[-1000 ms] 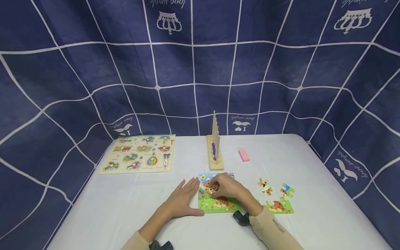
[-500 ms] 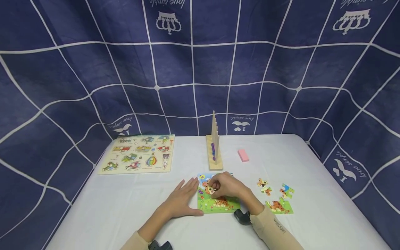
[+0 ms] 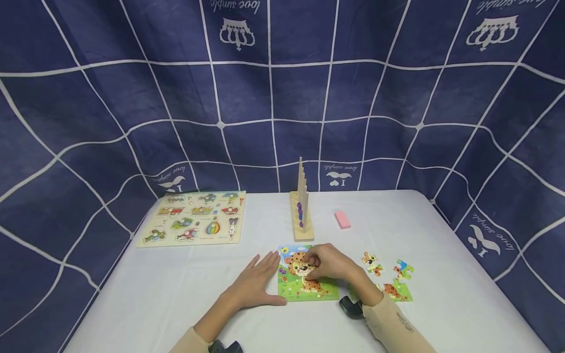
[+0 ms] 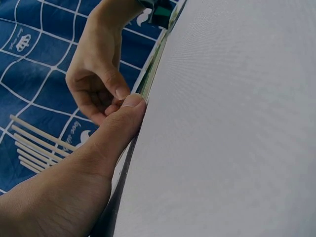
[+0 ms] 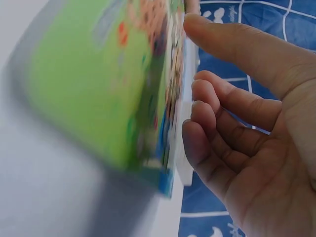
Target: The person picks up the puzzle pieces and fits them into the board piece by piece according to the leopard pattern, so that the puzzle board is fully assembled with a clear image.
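Note:
A square jigsaw puzzle (image 3: 289, 291) with a spotted leopard on green grass lies on the white table. My left hand (image 3: 256, 284) rests flat at its left side, fingers spread; thumb and fingertips touch the edge. Over the puzzle's right half is my right hand (image 3: 331, 264), its fingers loosely bent and thumb apart from them, with nothing seen between them. In the right wrist view the right hand's thumb (image 5: 237, 44) reaches to the puzzle surface, which is blurred. The leopard's face shows, while the upper right of the puzzle is hidden under the right hand.
Loose puzzle pieces lie at the right: one with a dog face (image 3: 372, 264), a blue-and-green one (image 3: 403, 269), and a spotted-body one (image 3: 397, 290). A pink block (image 3: 342, 220), a wooden peg stand (image 3: 303, 235) and a vehicle peg board (image 3: 198, 235) stand farther back.
My right hand has shifted right, off the leopard's face, and its fingers have come away from the spot they were pressing. The left hand stays in place.

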Demonstrator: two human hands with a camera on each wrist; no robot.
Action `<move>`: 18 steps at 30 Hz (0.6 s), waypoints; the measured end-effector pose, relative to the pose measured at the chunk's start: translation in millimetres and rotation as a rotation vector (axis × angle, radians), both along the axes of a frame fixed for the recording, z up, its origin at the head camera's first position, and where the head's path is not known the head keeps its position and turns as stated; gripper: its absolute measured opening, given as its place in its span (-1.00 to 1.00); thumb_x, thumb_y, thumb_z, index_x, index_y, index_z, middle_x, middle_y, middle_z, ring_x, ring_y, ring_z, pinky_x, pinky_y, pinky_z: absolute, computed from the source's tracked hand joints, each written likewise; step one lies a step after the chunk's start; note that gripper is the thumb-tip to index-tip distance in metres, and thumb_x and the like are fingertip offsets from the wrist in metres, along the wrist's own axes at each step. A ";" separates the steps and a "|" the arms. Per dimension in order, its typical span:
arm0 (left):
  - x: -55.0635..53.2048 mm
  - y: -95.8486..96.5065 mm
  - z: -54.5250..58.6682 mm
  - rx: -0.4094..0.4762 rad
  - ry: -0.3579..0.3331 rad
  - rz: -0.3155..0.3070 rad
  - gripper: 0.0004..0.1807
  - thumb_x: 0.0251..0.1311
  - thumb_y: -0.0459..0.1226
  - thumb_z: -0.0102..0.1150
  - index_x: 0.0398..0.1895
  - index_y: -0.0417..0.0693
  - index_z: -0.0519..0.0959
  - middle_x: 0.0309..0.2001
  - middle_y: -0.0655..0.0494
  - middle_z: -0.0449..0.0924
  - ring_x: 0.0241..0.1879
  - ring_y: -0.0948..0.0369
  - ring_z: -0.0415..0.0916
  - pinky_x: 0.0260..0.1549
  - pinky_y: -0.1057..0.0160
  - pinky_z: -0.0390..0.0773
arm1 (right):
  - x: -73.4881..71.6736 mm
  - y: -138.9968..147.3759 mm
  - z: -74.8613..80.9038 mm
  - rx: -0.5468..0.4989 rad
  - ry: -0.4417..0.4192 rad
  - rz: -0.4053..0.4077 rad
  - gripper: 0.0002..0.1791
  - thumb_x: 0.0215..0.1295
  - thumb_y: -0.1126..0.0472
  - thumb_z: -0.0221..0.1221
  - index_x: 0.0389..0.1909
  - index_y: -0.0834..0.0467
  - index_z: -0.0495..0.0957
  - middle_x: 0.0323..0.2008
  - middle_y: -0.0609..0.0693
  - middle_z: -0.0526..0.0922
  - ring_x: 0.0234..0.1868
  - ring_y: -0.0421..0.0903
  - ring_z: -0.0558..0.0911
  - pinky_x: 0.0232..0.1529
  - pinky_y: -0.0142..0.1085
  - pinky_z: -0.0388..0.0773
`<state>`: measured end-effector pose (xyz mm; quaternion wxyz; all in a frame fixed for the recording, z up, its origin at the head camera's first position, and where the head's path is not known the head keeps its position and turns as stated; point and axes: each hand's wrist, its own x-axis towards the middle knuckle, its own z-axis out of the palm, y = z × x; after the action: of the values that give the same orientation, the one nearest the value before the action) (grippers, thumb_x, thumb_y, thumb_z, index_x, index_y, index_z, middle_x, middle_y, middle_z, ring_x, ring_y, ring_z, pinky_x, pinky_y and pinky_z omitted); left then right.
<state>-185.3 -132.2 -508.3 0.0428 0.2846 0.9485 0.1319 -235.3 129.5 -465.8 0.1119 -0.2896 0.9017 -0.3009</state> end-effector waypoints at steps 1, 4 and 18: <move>-0.1 0.3 0.1 0.001 -0.002 0.003 0.30 -0.12 0.56 0.00 0.53 -0.11 0.02 0.57 0.01 -0.06 0.55 0.09 -0.07 0.52 -0.08 -0.05 | 0.3 3.4 -0.3 -0.004 0.001 -0.004 -0.59 -0.14 0.16 0.54 -0.23 0.17 0.66 -0.45 -0.09 0.61 -0.42 -0.23 0.50 -0.41 -0.47 0.49; -0.8 1.1 -0.4 -0.001 -0.006 0.012 0.31 -0.14 0.57 0.00 0.53 -0.11 0.03 0.56 0.03 -0.05 0.55 0.10 -0.06 0.52 -0.06 -0.05 | 1.5 14.6 -0.5 -0.008 0.005 -0.003 -0.57 -0.13 0.15 0.54 -0.20 0.17 0.65 -0.43 -0.09 0.61 -0.41 -0.21 0.51 -0.40 -0.46 0.49; -2.5 0.8 -4.2 -0.006 -0.011 0.020 0.33 -0.17 0.61 -0.05 0.53 -0.08 0.04 0.56 0.06 -0.07 0.56 0.13 -0.09 0.53 -0.05 -0.09 | 6.8 70.4 5.1 0.040 -0.017 -0.091 -0.44 -0.15 0.10 0.54 -0.07 0.17 0.61 -0.34 -0.11 0.55 -0.34 -0.20 0.45 -0.37 -0.45 0.44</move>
<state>-187.8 -131.3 -512.5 0.0477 0.2744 0.9514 0.1313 -228.5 199.9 -460.7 0.1116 -0.2432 0.9188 -0.2902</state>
